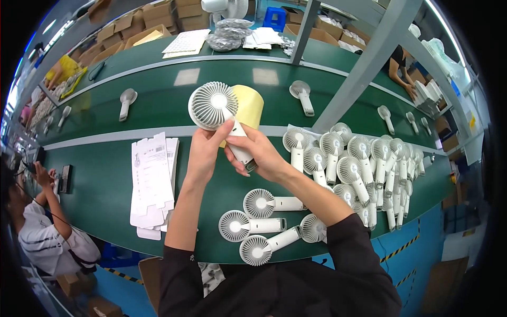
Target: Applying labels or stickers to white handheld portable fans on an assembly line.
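A white handheld fan is raised over the green bench, its round grille tilted up and to the left. My left hand grips it where the handle meets the head, thumb on the handle. Lower down, the fingers of my right hand wrap round the same handle, near a loop at its end. Just behind the fan is a yellow roll, partly hidden by it. Several more white fans lie on the bench below my hands, one of them partly covered by my right arm.
A dense pile of white fans covers the bench on the right. Flat white carton blanks lie stacked at left. Beyond a grey rail, spaced fans rest on a green belt. A grey post slants up on the right. A co-worker sits at left.
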A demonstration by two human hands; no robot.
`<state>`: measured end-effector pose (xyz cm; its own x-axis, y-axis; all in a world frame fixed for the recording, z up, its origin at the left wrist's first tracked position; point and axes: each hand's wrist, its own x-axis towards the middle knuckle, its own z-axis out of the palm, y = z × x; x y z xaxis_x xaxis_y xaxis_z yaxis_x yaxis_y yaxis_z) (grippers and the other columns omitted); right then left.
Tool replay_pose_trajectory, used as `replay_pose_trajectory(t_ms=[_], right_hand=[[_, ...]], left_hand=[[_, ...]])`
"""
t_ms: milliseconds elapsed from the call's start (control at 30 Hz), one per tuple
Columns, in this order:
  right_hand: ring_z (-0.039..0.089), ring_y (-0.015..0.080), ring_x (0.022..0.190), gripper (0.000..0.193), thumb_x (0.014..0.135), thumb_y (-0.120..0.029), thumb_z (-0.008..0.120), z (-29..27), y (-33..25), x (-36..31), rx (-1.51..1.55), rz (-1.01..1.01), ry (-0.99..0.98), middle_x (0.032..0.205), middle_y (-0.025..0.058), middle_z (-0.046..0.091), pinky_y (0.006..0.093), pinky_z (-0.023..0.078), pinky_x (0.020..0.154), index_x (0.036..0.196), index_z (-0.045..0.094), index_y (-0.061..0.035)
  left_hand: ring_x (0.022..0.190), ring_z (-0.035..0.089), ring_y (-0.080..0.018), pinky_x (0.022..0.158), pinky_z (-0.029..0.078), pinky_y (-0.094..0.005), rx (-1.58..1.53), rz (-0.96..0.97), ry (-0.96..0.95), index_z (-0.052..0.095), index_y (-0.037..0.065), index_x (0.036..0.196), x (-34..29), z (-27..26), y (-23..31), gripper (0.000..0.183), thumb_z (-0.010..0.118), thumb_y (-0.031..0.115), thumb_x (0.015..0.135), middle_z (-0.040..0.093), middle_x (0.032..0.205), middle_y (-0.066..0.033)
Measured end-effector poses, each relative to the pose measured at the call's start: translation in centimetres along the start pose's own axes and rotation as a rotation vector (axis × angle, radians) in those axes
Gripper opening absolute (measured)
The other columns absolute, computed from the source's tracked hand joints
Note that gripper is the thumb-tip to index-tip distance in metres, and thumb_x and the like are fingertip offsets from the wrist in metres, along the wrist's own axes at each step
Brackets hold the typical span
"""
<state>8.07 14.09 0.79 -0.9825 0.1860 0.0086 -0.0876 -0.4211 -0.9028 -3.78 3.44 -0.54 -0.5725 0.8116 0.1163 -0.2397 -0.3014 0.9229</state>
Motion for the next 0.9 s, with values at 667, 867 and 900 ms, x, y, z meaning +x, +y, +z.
replay_pose_trajectory(t_ms=[667,867,900], right_hand=[[0.051,0.0113,0.047,0.025,0.101,-0.026,0.055,0.8,1.5,0.8,-0.084,-0.014,-0.028,0.071,0.0051,0.055,0.0261,0.039,0.036,0.112,0.046,-0.0057],[0.055,0.0115,0.048,0.033,0.099,-0.024,0.059,1.4,2.9,1.3,-0.367,-0.121,0.209,0.072,0.007,0.06,0.0266,0.041,0.039,0.117,0.043,-0.0015],[0.055,0.0119,0.048,0.033,0.099,-0.024,0.058,1.9,3.4,1.2,-0.425,-0.145,0.221,0.073,0.0081,0.061,0.0272,0.041,0.04,0.118,0.043,-0.001]], left_hand=[[0.108,0.061,-0.0152,0.094,0.047,-0.0312,0.031,0.106,0.064,0.056,-0.002,0.129,0.3,-1.4,-0.2,0.044,0.07,0.014,0.09,0.064,0.121,-0.0084],[0.091,0.064,-0.0124,0.075,0.053,-0.0278,-0.175,0.077,0.307,0.058,-0.001,0.121,0.9,0.3,-1.3,0.036,0.072,0.016,0.091,0.066,0.106,-0.0061],[0.092,0.064,-0.0124,0.076,0.053,-0.028,-0.143,0.075,0.332,0.058,-0.001,0.121,0.9,-0.1,-1.5,0.036,0.072,0.015,0.091,0.066,0.107,-0.006]])
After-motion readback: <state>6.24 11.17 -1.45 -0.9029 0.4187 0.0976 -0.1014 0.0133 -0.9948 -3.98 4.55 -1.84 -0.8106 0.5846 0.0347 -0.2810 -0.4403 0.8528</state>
